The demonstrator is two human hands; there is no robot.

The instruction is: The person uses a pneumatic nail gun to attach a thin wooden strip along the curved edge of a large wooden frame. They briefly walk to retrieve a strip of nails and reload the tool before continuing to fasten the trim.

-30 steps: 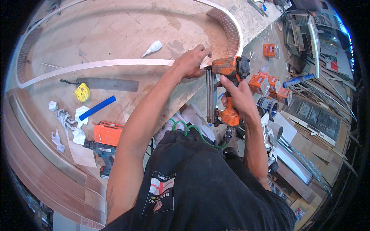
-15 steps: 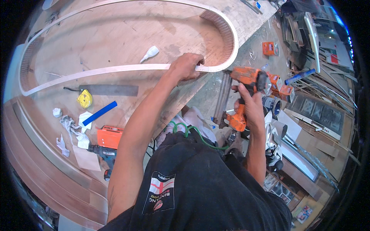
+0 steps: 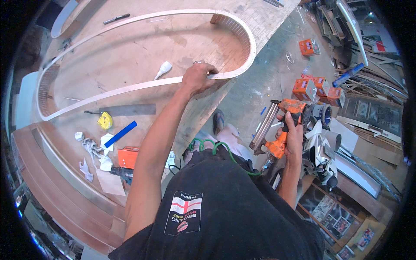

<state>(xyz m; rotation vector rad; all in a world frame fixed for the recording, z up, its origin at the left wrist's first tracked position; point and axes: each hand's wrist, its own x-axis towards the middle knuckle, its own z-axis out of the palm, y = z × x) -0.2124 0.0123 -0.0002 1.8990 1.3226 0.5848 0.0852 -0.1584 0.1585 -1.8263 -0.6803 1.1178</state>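
My left hand is closed over the near rim of a long oval wooden frame, close to its right curved end; some fingertips are hidden inside it. The frame stands on edge on the wooden workbench, its curved inner wall lined with narrow vertical slits. In my right hand is an orange nail gun, held by its grip off the bench's right side, apart from the frame. A green coiled air hose runs towards its handle. Inside the frame, near my left hand, lies a white glue bottle.
On the bench lie a yellow tape measure, a handsaw, a blue strip, crumpled paper, a drill and a black marker. Orange boxes and wood offcuts crowd the floor at right.
My right hand has drawn the nail gun away from the frame's right end, down and to the right. My left hand keeps its hold on the rim. The whole view has shifted slightly.
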